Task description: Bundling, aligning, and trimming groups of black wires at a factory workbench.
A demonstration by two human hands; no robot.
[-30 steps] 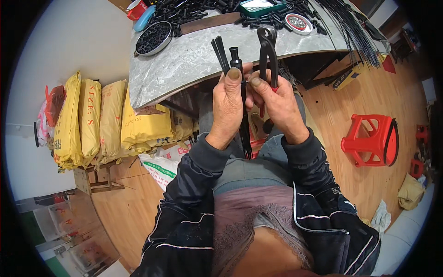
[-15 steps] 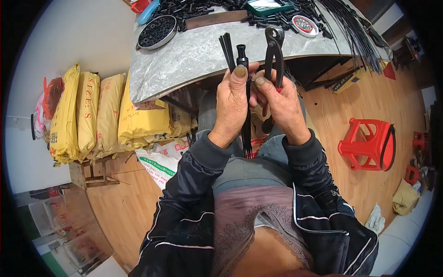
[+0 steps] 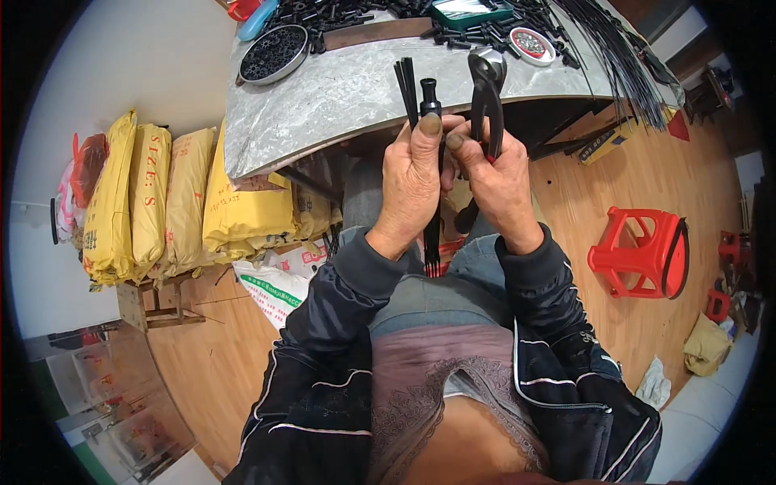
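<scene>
My left hand (image 3: 411, 174) is closed around a black tube-like fitting (image 3: 430, 97) with a flared top and a bundle of thin black strips (image 3: 406, 85). The strips stick up beside the fitting, and their lower ends (image 3: 433, 250) hang below my hands. In my right hand (image 3: 503, 182) is a pair of dark pincers (image 3: 487, 81), jaws upward, with a little red showing at the grip. The thumb and fingers of my right hand come close to the fitting's side; what they pinch there is hidden. Both hands are above my lap, before the table edge.
The grey marble-patterned table (image 3: 323, 105) carries a round tin of small black parts (image 3: 275, 55), a wooden strip (image 3: 378, 34), a green tray (image 3: 473, 13), a small round lid (image 3: 532, 46) and loose black parts. Yellow sacks (image 3: 149, 190) stand left, a red stool (image 3: 638, 252) right.
The pincers have turned and shifted slightly right, and less of their red grip shows. My left hand, with the fitting and strips, has moved slightly to the right.
</scene>
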